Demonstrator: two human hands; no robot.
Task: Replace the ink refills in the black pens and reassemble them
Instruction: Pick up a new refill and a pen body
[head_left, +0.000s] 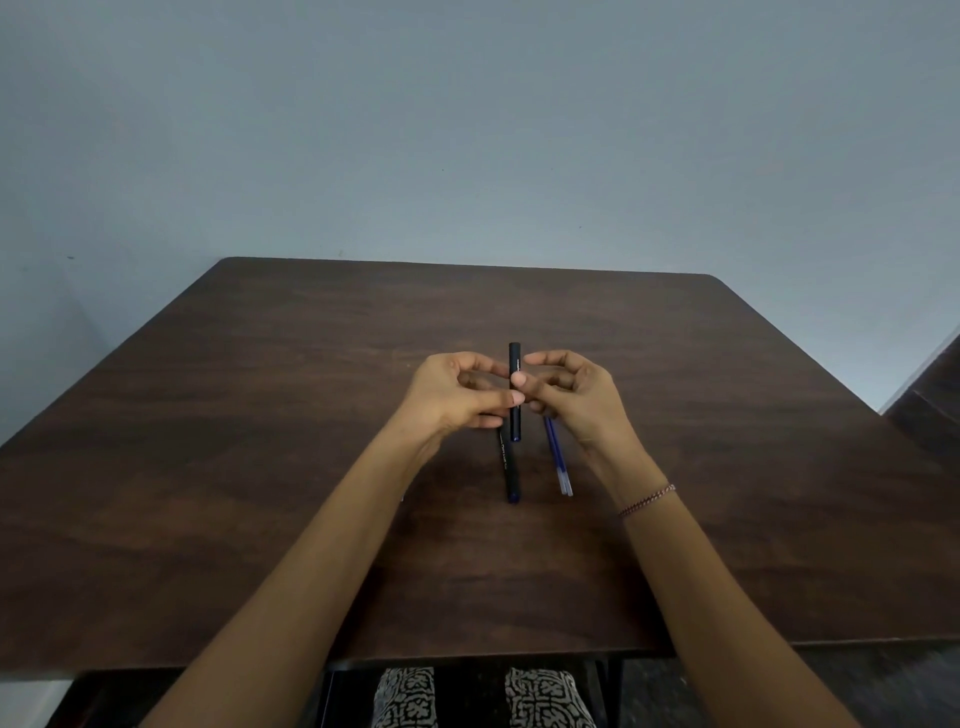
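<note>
A black pen (515, 410) stands nearly upright above the table, held between both hands. My left hand (457, 395) pinches its middle from the left with thumb and fingers. My right hand (571, 395) grips it from the right, thumb pressed on the barrel. A second black pen (509, 470) lies flat on the table just below, pointing toward me. Two blue ink refills (558, 462) with clear ends lie side by side to its right, their far ends hidden under my right hand.
The dark wooden table (260, 467) fills the lower view, its near edge just above my patterned knees (478, 696). A plain grey-blue wall (467, 130) stands behind the far edge. A thin bracelet (647, 500) circles my right wrist.
</note>
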